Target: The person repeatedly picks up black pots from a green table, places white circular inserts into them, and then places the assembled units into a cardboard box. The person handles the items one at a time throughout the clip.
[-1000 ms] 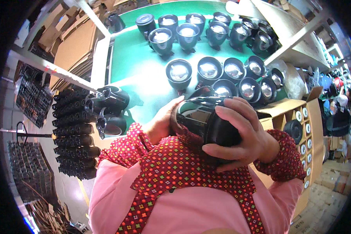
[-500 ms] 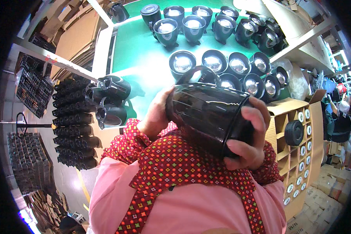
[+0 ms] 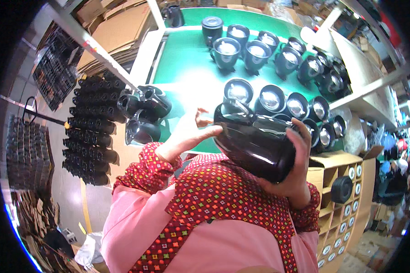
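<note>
Black vessel [image 3: 259, 148], long axis dipping rightward, right fingers [image 3: 301, 142] gripping it (left fingers [image 3: 202, 119] parted)

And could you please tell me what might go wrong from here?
The glossy black vessel might slip: the right hand grips one end, while the left hand looks loosely open at the other. If swung forward, it could knock the black cups standing beyond it on the green table.

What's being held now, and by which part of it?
A glossy black mug, gripped by its right end in the right hand. The left hand is at the other end; its contact cannot be told.
</note>
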`<state>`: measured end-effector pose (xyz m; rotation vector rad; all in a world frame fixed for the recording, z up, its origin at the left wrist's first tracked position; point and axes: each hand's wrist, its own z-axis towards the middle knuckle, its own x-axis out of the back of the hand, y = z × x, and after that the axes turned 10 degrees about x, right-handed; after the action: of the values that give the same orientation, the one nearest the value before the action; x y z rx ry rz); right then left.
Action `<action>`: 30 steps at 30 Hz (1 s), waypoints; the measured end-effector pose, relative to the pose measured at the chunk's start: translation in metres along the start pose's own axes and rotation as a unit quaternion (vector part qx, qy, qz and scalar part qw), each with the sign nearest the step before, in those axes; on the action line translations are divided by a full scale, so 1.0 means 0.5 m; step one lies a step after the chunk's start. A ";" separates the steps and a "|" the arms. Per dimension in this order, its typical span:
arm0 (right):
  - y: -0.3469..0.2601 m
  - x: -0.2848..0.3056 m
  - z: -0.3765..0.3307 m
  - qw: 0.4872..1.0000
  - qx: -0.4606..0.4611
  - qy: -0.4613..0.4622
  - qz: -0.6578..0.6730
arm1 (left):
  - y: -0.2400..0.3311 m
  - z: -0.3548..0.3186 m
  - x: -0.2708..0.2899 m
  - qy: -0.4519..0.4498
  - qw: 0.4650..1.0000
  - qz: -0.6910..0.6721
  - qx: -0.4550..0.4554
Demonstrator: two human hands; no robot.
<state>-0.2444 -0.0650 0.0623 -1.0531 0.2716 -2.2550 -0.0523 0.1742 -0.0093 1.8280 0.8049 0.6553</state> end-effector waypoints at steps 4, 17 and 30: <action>-0.002 -0.010 0.059 0.983 0.056 -0.175 -0.005 | 0.081 -0.031 0.086 -0.089 0.904 0.330 -0.258; 0.024 -0.117 0.201 0.968 0.090 -0.235 0.013 | 0.081 0.016 0.227 -0.150 0.899 0.391 -0.129; 0.095 -0.138 0.096 0.970 -0.214 -0.109 0.041 | -0.045 0.561 0.418 0.183 0.983 0.012 0.030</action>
<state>-0.1535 -0.0559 0.0308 -1.4681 0.7157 -2.0282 0.2819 0.1817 -0.1151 1.7974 1.0529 1.0113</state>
